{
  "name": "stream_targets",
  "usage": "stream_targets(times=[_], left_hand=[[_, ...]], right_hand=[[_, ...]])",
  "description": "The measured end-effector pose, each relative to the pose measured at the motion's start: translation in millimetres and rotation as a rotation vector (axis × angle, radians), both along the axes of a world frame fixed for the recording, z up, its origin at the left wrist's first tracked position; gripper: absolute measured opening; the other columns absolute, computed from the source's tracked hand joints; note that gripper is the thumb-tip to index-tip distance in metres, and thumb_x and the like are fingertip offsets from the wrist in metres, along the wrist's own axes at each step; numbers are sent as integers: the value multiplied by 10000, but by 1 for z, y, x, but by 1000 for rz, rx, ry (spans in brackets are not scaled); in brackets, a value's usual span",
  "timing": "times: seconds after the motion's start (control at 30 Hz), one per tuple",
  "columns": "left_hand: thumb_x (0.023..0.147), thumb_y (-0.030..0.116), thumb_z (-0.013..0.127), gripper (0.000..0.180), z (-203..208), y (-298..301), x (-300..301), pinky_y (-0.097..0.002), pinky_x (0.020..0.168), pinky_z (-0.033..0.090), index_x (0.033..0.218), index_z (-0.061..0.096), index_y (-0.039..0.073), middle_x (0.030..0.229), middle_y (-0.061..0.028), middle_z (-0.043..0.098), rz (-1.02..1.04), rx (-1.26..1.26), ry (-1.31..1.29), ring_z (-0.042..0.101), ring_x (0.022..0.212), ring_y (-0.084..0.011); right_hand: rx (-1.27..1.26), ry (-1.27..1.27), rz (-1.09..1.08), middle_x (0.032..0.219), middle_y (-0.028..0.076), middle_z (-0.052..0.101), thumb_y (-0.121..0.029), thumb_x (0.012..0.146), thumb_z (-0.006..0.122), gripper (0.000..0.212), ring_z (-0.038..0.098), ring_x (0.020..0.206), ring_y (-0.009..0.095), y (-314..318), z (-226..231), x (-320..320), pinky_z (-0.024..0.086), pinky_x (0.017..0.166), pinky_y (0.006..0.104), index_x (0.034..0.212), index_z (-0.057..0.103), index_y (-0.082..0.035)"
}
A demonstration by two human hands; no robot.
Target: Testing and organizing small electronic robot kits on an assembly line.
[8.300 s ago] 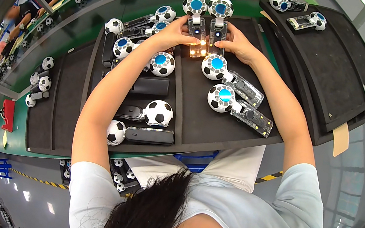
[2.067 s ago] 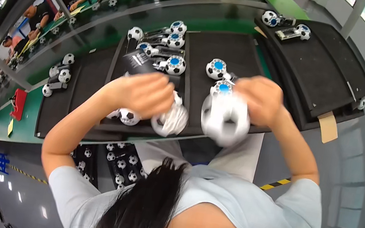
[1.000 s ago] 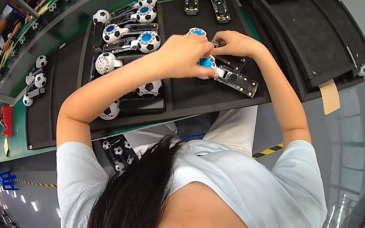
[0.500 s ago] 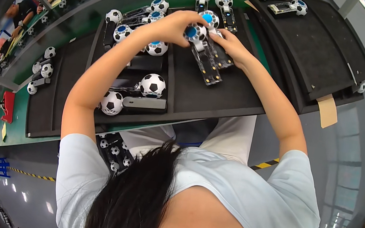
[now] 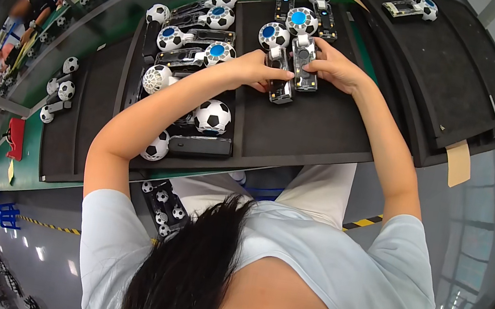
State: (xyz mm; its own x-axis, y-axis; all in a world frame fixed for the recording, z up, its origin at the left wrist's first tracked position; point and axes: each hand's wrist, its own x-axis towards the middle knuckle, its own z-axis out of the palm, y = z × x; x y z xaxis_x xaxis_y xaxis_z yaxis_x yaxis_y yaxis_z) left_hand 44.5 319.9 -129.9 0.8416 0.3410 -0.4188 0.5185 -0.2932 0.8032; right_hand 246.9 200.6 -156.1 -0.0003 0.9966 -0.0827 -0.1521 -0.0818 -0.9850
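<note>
Two devices lie side by side over the black tray (image 5: 332, 126), each with a soccer-ball head with a blue disc and a clear-and-black rectangular body. My left hand (image 5: 252, 71) is closed on the body of the left soccer-ball device (image 5: 280, 91), thumb across it. With fingers and thumb at its right side, my right hand (image 5: 340, 69) grips the body of the right soccer-ball device (image 5: 306, 65). That one's ball head (image 5: 302, 21) sits slightly farther from me than the left ball head (image 5: 273, 37). Whether the bodies rest on the tray I cannot tell.
Several similar devices (image 5: 220, 17) fill the tray section to the left. Two more stand just behind my hands (image 5: 283, 2). On the right are stacked black trays (image 5: 434, 75) with a tan card (image 5: 458, 163). A red object (image 5: 14, 138) sits at the table's left end. Other people work at far left.
My left hand has come down from the ball heads onto the left device's body. Both devices have turned from slanting to nearly straight. My right hand has shifted slightly right.
</note>
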Motion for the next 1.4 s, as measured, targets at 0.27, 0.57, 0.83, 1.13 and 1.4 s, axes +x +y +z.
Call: stream_targets(times=[0.27,0.57,0.83,1.13,1.4], left_hand=[[648,244,856,539,0,-13,-2,-277,797,539,975,572,-76,904,-127,652,260,-176,-223,670,824,-168],[670,308,850,641,-4,4,-8,-254,748,490,1151,570,-11,1032,-71,656,169,-111,-222,621,881,-122],[774,180,757,628,5,17,-18,-231,690,441,1292,441,19,1183,-27,609,-101,-148,-302,578,944,-93],[757,68,747,734,0,24,-23,-341,997,433,1361,334,-2,1233,-98,537,-152,-156,-354,544,1126,-162],[741,66,750,801,-13,20,-18,-361,910,521,1371,265,-28,1224,-161,511,16,-28,-563,582,1094,-232]], right_hand=[[51,-72,28,1170,77,541,39,703,668,836,568,1026,136,-3,7,1,488,855,275,1426,258,-47],[55,-27,77,1305,152,452,69,690,672,937,504,1183,206,0,7,-9,443,982,330,1471,163,-27],[127,6,66,1263,131,510,80,668,687,935,551,1144,226,3,-1,-2,448,992,359,1459,210,-64],[196,0,32,1208,166,566,61,682,683,872,578,1130,267,0,7,-2,453,1002,396,1432,254,-56],[239,-100,-30,1160,156,595,65,681,686,841,589,1112,257,2,2,-8,462,996,396,1410,281,-39]])
